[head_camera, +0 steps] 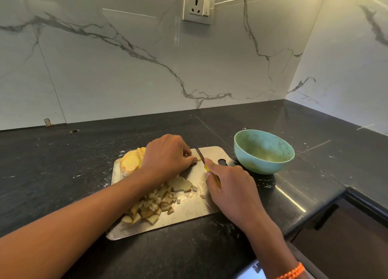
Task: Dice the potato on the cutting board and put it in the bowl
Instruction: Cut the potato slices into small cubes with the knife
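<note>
The dice (150, 207) lie heaped on the board (189, 213), nearer than both hands and just under the left forearm; a careless sweep of that arm could knock pieces off onto the tabletop (52, 173). The right hand (230, 186) is curled round the yellow handle of the knife (200, 153). The left hand (168, 155) pinches a small potato piece right against the blade, so a slip could nick the fingertips (194, 159). Uncut slices (132, 160) sit just left of that hand. The bowl (264, 151), beyond the right hand, holds no potato that can be seen.
</note>
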Demonstrator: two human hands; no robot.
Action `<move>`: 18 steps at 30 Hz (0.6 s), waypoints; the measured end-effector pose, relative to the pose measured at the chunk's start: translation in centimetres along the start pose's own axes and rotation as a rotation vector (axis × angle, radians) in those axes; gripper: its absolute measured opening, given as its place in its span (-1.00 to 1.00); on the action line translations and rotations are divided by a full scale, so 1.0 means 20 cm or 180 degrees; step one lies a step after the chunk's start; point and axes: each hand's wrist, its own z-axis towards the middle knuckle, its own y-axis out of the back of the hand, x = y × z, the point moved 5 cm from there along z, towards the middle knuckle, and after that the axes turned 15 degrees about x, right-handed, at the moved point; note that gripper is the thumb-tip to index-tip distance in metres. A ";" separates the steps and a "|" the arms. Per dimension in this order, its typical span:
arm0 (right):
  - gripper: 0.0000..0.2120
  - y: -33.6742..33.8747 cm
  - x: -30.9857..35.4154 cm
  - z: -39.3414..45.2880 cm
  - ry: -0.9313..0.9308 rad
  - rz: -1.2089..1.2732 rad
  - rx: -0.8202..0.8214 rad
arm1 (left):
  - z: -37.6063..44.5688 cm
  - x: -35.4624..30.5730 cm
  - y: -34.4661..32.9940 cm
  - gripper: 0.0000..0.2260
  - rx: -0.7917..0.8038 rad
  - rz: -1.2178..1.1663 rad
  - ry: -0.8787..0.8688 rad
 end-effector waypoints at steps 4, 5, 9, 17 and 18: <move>-0.57 -0.01 -0.01 -0.01 -0.0015 -0.0112 0.0065 | 0.00 0.00 -0.01 -0.71 0.0033 -0.0026 0.0002; -0.57 -0.01 0.00 -0.01 0.0005 -0.0144 0.0114 | 0.00 0.00 -0.01 -0.71 0.0027 -0.0027 0.0006; -0.56 -0.02 0.00 0.00 0.0039 -0.0178 0.0312 | 0.00 -0.01 -0.01 -0.71 0.0020 0.0000 0.0002; -0.55 -0.02 -0.02 -0.14 0.0077 -0.0033 0.0264 | 0.00 -0.01 -0.02 -0.70 -0.0016 0.0021 0.0049; -0.55 -0.02 -0.02 -0.16 0.0075 -0.0010 0.0261 | -0.01 -0.01 -0.02 -0.70 -0.0054 0.0064 0.0062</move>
